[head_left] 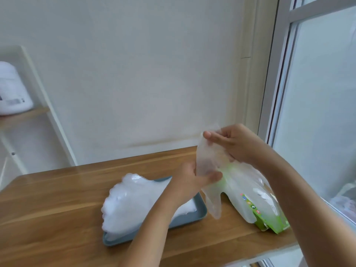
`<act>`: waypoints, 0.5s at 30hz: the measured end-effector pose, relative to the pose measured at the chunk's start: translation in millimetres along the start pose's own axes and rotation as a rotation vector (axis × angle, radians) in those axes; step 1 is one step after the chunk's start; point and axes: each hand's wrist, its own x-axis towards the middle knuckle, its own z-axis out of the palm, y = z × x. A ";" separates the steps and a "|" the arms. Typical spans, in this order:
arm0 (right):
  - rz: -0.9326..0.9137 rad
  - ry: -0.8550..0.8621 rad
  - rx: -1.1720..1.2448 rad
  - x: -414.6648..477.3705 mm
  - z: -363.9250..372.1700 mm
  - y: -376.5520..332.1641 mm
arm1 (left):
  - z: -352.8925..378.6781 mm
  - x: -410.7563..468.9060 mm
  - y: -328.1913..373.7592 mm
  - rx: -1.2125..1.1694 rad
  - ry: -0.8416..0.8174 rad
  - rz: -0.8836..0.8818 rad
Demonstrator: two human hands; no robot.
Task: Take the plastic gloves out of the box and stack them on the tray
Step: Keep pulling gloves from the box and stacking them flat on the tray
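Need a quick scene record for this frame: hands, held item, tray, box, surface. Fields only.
left hand: pinches the glove's middle
right hand: pinches the glove's top edge
glove: clear plastic, held up off the table, fingers hanging down
tray: grey-blue, flat on the table
pile of gloves: on the tray, overhanging its left edge
box: green, on the table right of the tray
table: wood

A white appliance sits on a shelf beside the wooden table.
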 end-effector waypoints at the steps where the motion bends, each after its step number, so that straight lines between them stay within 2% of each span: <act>1: -0.008 0.021 -0.004 2.8 3.1 0.5 | -4.6 -3.2 -3.9 -0.038 0.065 -0.031; 3: -0.021 0.034 -0.035 8.0 10.1 4.4 | -20.5 -11.2 -10.3 -0.155 0.169 -0.051; 5: -0.002 -0.044 -0.051 10.7 17.6 9.6 | -39.1 -19.1 -15.4 -0.164 0.200 -0.053; 8: -0.059 -0.292 0.126 14.8 31.7 13.3 | -64.9 -34.4 -15.3 -0.109 0.159 -0.051; 10: -0.124 -0.384 0.172 17.3 36.9 12.9 | -78.8 -41.9 -12.3 -0.059 0.110 -0.087; 15: -0.162 -0.362 0.171 35.4 52.2 1.1 | -113.3 -59.3 -6.1 0.106 0.034 -0.154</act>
